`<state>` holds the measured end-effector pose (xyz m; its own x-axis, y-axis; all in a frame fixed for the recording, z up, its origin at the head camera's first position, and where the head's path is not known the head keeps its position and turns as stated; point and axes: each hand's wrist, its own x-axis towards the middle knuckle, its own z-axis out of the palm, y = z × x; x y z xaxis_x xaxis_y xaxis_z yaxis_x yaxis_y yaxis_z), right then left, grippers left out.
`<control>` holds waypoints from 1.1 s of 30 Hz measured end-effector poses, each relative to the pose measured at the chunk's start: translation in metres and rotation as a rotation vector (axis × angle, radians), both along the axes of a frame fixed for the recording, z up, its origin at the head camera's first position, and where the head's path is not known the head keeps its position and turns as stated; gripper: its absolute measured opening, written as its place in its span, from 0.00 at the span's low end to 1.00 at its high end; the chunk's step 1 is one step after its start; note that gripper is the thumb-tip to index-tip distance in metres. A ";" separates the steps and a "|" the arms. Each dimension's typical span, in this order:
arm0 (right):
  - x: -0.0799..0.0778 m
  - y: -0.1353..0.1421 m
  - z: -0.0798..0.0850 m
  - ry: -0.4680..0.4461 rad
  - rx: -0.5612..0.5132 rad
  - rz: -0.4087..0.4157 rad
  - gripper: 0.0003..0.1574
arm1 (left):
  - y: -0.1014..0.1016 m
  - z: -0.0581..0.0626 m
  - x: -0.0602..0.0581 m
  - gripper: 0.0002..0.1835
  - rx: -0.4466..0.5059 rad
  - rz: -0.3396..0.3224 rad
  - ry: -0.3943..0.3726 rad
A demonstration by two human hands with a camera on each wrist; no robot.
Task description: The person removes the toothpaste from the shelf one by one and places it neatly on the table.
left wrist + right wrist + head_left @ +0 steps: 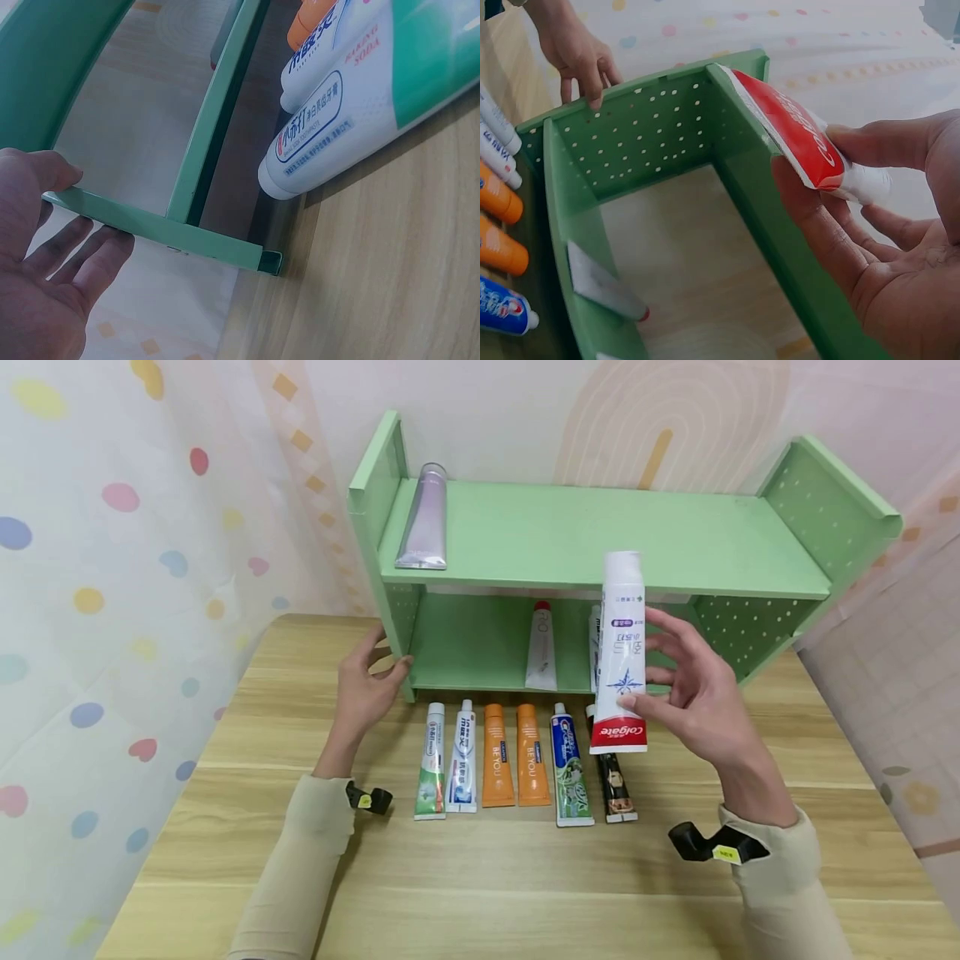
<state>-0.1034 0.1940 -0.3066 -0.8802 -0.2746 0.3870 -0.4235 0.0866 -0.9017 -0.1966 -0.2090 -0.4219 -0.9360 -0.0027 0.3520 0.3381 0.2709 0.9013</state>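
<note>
My left hand [367, 685] grips the green shelf's left side panel [373, 518]. A lilac tube [426, 522] lies at the upper board's left end; six tubes [532, 756] line the table along the shelf's front edge. Past a red-capped tube [542, 647] on the lower board, the Colgate tube [622, 652] is raised near the upper board's front edge, clamped between my right hand's [697, 693] thumb and fingers.

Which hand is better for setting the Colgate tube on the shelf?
Probably the right hand: it holds the Colgate tube in front of the shelf; the left hand grips the shelf's side.
</note>
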 end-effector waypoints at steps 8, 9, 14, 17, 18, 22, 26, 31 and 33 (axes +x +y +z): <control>0.000 0.009 -0.015 -0.053 0.014 0.051 0.57 | 0.002 0.012 0.010 0.34 0.010 0.008 -0.010; 0.000 0.011 -0.017 -0.052 0.022 0.047 0.57 | 0.003 0.015 0.012 0.34 0.011 0.005 -0.010; 0.006 0.021 -0.028 -0.066 0.043 0.036 0.56 | 0.008 0.027 0.021 0.34 0.013 -0.009 -0.015; 0.009 0.027 -0.033 -0.088 0.074 0.018 0.56 | 0.010 0.029 0.021 0.33 0.012 -0.008 -0.015; 0.009 0.030 -0.035 -0.097 0.083 0.013 0.56 | 0.010 0.029 0.021 0.33 0.012 -0.007 -0.016; 0.011 0.039 -0.043 -0.148 0.104 0.005 0.56 | 0.011 0.028 0.019 0.33 0.011 -0.006 -0.022; 0.014 0.046 -0.054 -0.205 0.138 0.002 0.55 | 0.011 0.028 0.018 0.34 0.014 -0.013 -0.029; 0.016 0.053 -0.067 -0.275 0.165 0.004 0.54 | 0.011 0.028 0.018 0.34 0.008 -0.014 -0.024; 0.017 0.056 -0.073 -0.302 0.178 0.002 0.54 | 0.011 0.026 0.017 0.34 0.008 -0.018 -0.021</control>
